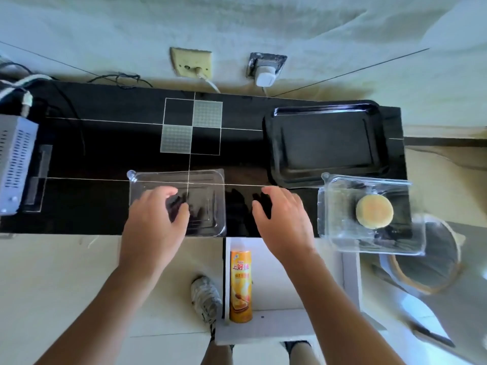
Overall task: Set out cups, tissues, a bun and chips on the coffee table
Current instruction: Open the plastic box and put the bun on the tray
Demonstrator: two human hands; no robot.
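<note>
- The coffee table (105,154) is a long, glossy black top crossed by thin pale lines, with a square checker pattern (191,126) of two frosted and two dark panels near its middle.
- Right of the checker pattern, an empty black tray (326,143) lies flat on the table.
- On the near side of the checker pattern, a clear plastic container (200,196) sits at the table's front edge; it looks empty.
- The left hand (155,217) rests over that container's left part, fingers curled and slightly spread, gripping nothing that can be seen.
- The right hand (284,214) hovers over bare tabletop, below and right of the checker pattern, fingers loosely apart and holding nothing.
- Far right of the checker pattern, a second clear container (369,243) overhangs the table's front corner, with the round pale bun (374,211) inside.
- The orange chips can (240,285) lies in a white box (284,327) on the pale floor, nearer the viewer than the checker pattern.
- Left of the checker pattern, a grey vented device (15,162) sits at the table's end with cables behind it.
- Beyond the checker pattern, the white wall carries a yellowed socket (191,61) and a white plug adapter (264,77).
</note>
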